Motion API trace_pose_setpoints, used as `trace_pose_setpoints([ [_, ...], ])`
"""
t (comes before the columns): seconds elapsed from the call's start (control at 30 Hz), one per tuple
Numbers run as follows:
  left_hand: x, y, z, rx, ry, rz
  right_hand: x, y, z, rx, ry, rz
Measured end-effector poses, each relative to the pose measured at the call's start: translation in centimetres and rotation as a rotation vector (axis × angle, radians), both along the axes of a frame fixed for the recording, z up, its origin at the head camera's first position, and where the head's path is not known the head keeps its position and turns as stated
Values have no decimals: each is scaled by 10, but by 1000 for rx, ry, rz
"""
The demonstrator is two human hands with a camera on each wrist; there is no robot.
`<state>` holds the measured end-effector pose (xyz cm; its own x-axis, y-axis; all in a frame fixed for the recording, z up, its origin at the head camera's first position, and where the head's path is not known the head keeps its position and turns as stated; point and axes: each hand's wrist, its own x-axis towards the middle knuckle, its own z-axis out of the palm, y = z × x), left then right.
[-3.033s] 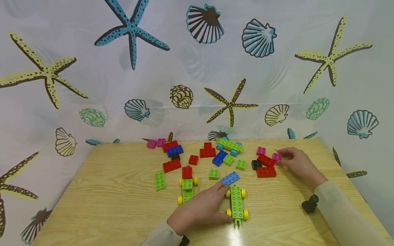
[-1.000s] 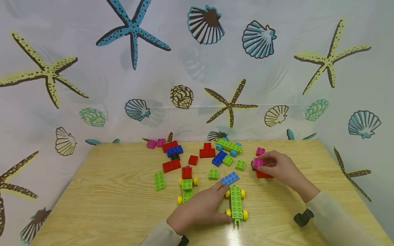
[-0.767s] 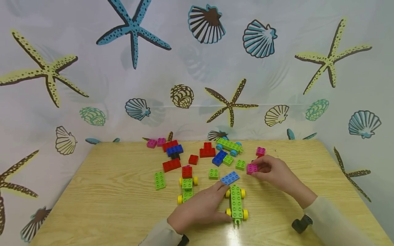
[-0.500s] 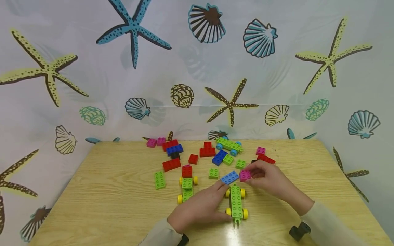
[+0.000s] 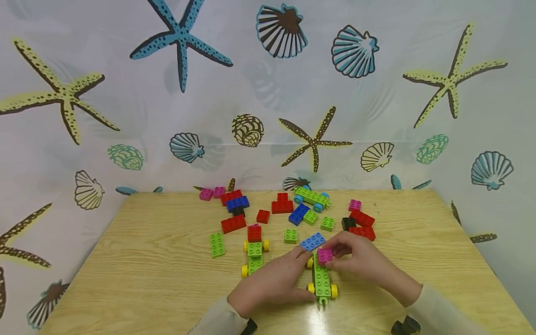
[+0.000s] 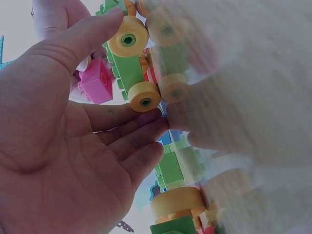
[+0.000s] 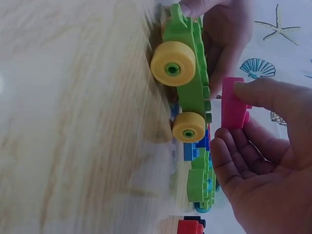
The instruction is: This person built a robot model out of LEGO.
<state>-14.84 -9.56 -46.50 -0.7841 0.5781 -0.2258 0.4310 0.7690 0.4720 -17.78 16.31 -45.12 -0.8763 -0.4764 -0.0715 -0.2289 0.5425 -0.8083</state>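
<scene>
Thumb and fingers of my right hand (image 5: 359,260) pinch a magenta two-by-two brick (image 5: 324,256) just above the far end of a lime-green wheeled base (image 5: 322,281). My left hand (image 5: 271,286) lies relaxed beside that base, fingers extended, thumb by a yellow wheel (image 5: 311,288) (a light-blue two-by-four brick (image 5: 312,241) sits just beyond my fingertips).

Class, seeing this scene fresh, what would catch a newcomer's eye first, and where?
Probably the large blue starfish printed on the pale cloth behind the table, at the upper left of the head view. Next, in the foreground, the right hand holds a pink block above a green car with yellow wheels, the left hand beside it.
</scene>
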Motion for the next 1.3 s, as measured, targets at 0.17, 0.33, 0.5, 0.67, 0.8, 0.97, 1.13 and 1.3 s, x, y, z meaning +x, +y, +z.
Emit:
trace_pose_setpoints([
  [0.17, 0, 0, 1, -15, -1, 3, 2, -2, -3, 17, 2, 15],
  [0.33, 0, 0, 1, -17, -6, 6, 1, -3, -6, 24, 7, 34],
  [0.5, -1, 0, 0, -15, -6, 5, 2, -4, -7, 47, 22, 48],
  [0.67, -1, 0, 0, -20, -11, 8, 2, -5, -8, 57, 49, 60],
  [0.8, -1, 0, 0, -21, -5, 5, 1, -5, -6, 85, 67, 76],
  [0.97, -1, -1, 1, -6, 2, -6, -1, -6, -2, 118, 83, 97],
  [1.13, 0, -2, 1, 10, 7, -11, -1, -9, 1, 110, 108, 115],
  [1.3, 0, -3, 0, 12, 3, -8, 0, -11, 1, 110, 117, 113],
])
